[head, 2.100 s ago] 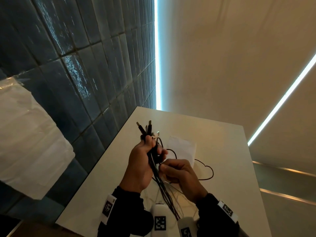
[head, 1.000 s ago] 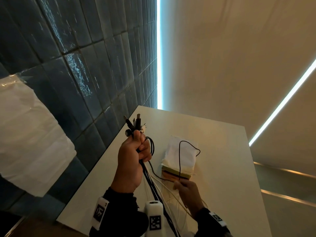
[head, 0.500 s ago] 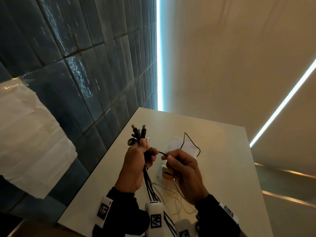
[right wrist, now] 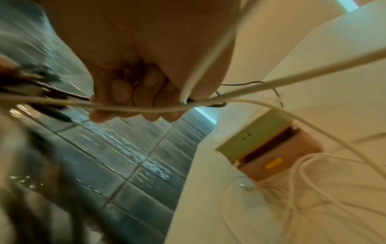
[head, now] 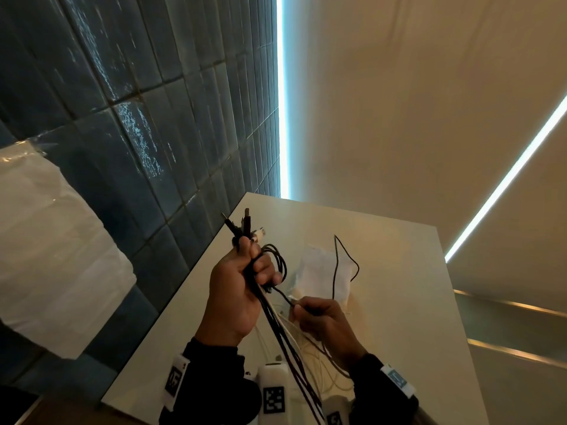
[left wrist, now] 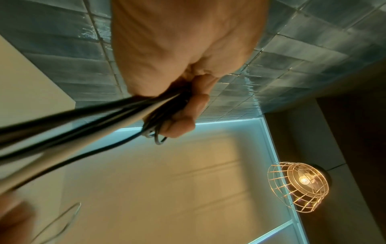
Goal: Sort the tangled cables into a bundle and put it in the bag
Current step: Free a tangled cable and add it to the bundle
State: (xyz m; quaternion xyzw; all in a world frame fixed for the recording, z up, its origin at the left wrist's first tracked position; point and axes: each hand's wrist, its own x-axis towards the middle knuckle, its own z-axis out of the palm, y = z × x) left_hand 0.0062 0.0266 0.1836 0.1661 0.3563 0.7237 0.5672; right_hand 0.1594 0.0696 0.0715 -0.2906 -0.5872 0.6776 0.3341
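My left hand (head: 256, 268) is raised over the table and grips a bundle of black and white cables (head: 276, 326); their plugs (head: 242, 225) stick up above the fist. A thin black cable (head: 336, 265) loops around my left fingers, runs to my right hand (head: 299, 306), which pinches it, and arcs up over the white bag (head: 319, 271) lying on the table. In the left wrist view my left hand (left wrist: 181, 107) is wrapped around the cables (left wrist: 73, 125). The right wrist view shows my right hand (right wrist: 135, 99) curled, with a white cable (right wrist: 261, 89) across it.
The white table (head: 399, 302) has a dark tiled wall (head: 138, 133) along its left edge. Loose white cables (right wrist: 309, 178) lie on it near me, beside the bag's green and brown end (right wrist: 263, 140). A wire-cage lamp (left wrist: 298, 186) hangs overhead.
My right hand has come down and toward me from beside the left fist, drawing the thin black cable. More black loops now sit around my left fingers.
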